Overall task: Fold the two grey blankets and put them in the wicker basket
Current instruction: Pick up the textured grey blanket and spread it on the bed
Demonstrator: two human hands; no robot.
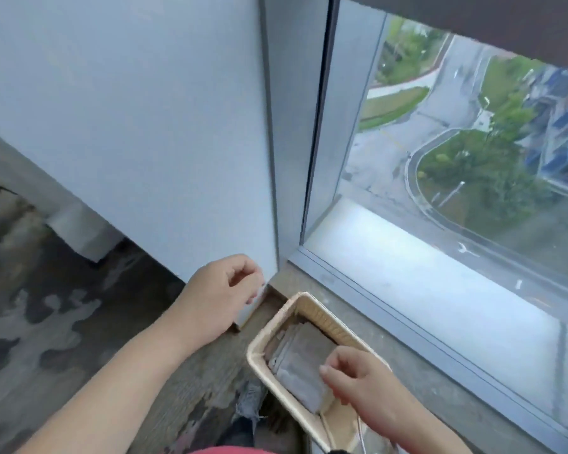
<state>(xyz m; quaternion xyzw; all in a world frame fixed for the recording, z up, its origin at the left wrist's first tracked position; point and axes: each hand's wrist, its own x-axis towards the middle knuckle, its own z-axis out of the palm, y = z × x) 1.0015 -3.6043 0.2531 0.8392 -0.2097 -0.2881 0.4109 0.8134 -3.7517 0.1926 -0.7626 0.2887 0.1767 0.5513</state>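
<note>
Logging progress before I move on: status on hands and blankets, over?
Left hand free, loosely curled, empty. Right hand over wicker basket, at folded grey blankets; grip unclear. Nothing blocking basket.

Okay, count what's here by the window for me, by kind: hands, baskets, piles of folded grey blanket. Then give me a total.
Hands: 2, the left hand and the right hand
wicker basket: 1
stack of folded grey blankets: 1, inside the basket; too blurred to count the blankets in it
Total: 4
</note>
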